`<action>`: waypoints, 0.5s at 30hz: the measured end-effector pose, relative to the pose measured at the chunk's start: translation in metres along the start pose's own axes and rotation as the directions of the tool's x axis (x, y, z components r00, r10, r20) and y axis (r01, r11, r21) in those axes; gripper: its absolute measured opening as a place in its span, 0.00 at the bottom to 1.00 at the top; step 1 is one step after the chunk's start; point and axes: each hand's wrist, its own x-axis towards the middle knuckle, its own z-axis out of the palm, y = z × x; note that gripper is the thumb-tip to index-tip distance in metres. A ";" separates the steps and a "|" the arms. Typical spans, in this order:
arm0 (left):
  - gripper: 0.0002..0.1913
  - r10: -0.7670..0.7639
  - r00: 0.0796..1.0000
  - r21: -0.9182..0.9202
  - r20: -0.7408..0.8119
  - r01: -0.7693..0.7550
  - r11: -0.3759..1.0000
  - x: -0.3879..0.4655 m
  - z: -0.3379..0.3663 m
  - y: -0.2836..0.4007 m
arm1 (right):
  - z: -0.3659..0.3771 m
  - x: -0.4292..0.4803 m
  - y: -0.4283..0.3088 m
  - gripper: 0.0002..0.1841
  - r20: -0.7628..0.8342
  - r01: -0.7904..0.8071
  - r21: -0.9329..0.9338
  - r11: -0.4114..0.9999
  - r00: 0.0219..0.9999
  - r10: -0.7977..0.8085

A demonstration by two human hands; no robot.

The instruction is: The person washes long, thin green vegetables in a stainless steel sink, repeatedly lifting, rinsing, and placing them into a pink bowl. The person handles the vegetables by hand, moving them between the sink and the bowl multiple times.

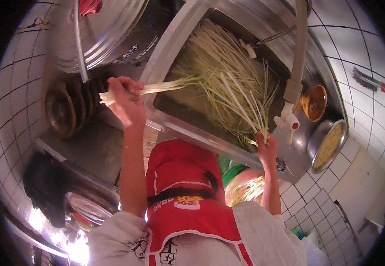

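Note:
My left hand (pixel 126 101) is closed around a bundle of pale-stalked greens (pixel 161 87), its cut-looking white ends sticking out on the left and its green tips reaching over the sink. At the sink's near right corner, my right hand (pixel 266 143) grips the gathered ends of more long thin stalks (pixel 242 103), which fan out up and left. Many similar white and green stalks (pixel 219 50) lie in water in the metal sink (pixel 192 128) between and beyond my hands.
A tap with a red-marked knob (pixel 292 122) and a thick pipe (pixel 299 50) stand right of the sink. Beyond them are an orange bowl (pixel 314 103) and a metal bowl (pixel 329 146). A large metal vessel (pixel 112 36) is at upper left. More stalks (pixel 247 190) lie in a container below the sink.

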 end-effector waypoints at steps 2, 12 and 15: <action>0.19 0.010 0.999 -0.057 0.037 -0.008 0.998 0.007 -0.005 0.010 | -0.006 -0.010 0.002 0.10 0.007 0.020 0.048 0.999 1.000 -0.020; 0.24 -0.544 0.780 0.334 0.309 0.446 0.830 -0.051 0.039 -0.049 | 0.007 -0.017 -0.012 0.02 0.105 0.185 0.185 0.965 0.973 -0.206; 0.23 -0.630 0.677 0.290 0.381 0.560 0.776 -0.058 0.047 -0.054 | 0.013 -0.011 -0.024 0.03 0.180 0.257 0.045 0.965 0.949 -0.261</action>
